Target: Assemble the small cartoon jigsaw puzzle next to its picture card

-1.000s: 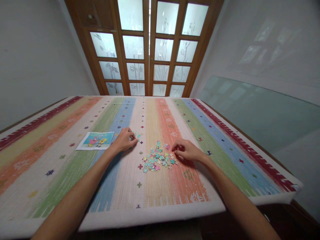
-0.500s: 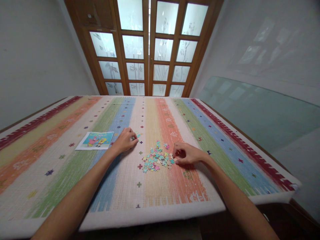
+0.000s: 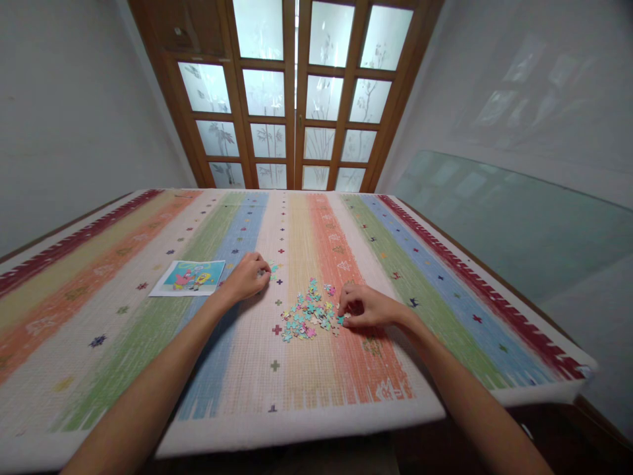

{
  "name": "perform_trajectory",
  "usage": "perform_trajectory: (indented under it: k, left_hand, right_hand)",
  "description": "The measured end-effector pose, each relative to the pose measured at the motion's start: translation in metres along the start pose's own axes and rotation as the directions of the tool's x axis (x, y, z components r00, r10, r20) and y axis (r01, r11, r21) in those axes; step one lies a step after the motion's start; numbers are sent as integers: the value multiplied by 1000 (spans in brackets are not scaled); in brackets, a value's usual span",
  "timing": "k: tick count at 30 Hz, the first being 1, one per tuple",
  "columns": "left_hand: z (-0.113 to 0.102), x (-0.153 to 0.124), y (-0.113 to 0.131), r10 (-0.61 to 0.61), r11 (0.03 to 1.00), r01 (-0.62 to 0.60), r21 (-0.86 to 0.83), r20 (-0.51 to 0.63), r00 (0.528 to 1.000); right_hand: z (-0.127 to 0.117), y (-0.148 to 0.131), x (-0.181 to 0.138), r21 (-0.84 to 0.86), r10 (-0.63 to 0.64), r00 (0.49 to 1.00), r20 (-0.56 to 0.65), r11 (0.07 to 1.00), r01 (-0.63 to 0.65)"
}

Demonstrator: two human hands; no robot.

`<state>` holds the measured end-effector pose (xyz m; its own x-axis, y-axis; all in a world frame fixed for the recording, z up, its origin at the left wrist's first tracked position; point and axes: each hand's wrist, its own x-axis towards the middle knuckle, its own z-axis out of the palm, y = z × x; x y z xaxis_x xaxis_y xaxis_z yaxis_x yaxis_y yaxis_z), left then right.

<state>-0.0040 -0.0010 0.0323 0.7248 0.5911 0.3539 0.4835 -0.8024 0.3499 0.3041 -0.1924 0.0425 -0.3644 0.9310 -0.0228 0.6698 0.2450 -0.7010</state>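
Head view: our right hand (image 3: 368, 307) has slid left onto the puzzle pile (image 3: 307, 314) on the worktop (image 3: 148, 343), fingers pinched together. Our left hand (image 3: 244, 277) stays curled over separate pieces (image 3: 273, 268). We cannot tell whether either hand grips anything.

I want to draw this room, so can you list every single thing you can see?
heap of puzzle pieces: many, mostly teal, pink and yellow, on the cloth between the hands
small group of pieces: a few, teal, just past the left hand's fingers
picture card: one, teal with cartoon figures, flat on the cloth left of the left hand
striped cloth: one, red, orange, green, blue and cream, covering the table
doors: two, brown wood with frosted panes, behind the table
glass sheet: one, pale green, against the right wall
left hand: one, curled, on the cloth by the small group
right hand: one, fingertips at the heap's right edge
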Motion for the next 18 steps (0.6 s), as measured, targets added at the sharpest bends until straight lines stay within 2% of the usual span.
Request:
perform_trajectory:
  k: [7, 12, 15, 18]
  left_hand:
    - [-9, 1, -6, -64, 998, 64, -9, -25, 998]
    - [-11, -3, -2, -16, 999, 16, -34, -3, 1000]
    - [-11, -8, 12, 45, 997, -45, -66, -3, 999]
    - [-5, -16, 40, 123, 982, -124, -142, -22, 992]
  right_hand:
    - [2, -1, 0, 55, 58, 998, 3, 997, -58]
    - [2, -3, -1, 134, 82, 996, 40, 987, -87]
    - [1, -7, -1, 200, 108, 993, 51, 973, -116]
    - [4, -12, 0, 234, 70, 997, -20, 970, -63]
